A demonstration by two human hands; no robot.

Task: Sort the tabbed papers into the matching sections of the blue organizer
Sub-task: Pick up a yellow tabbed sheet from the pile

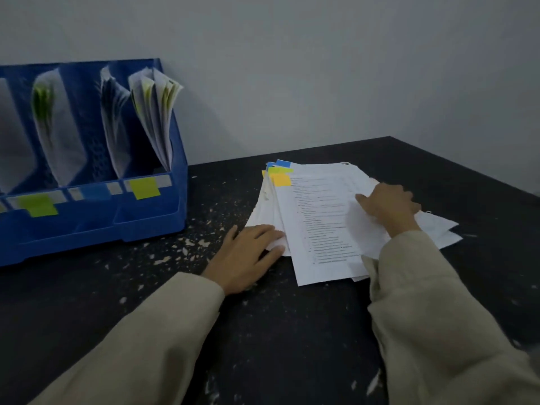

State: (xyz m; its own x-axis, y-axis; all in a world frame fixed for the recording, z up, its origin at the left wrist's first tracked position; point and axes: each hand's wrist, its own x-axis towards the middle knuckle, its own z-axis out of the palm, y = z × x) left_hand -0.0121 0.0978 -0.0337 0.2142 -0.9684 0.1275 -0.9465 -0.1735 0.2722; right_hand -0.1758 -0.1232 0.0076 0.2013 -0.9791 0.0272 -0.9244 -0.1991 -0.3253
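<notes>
I see a fanned stack of tabbed papers (pixel 321 217) lying flat right of the upright, part-filled blue organizer (pixel 122 211).

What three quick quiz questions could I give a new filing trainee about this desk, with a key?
1. True or false: the left hand lifts a sheet clear of the table.
2. Which colour is the tab on the top sheet of the paper stack: A orange, B red, C purple?
3. Fill in: the blue organizer stands to the ___ of the stack.

Key: 1 false; 2 A; 3 left.
</notes>
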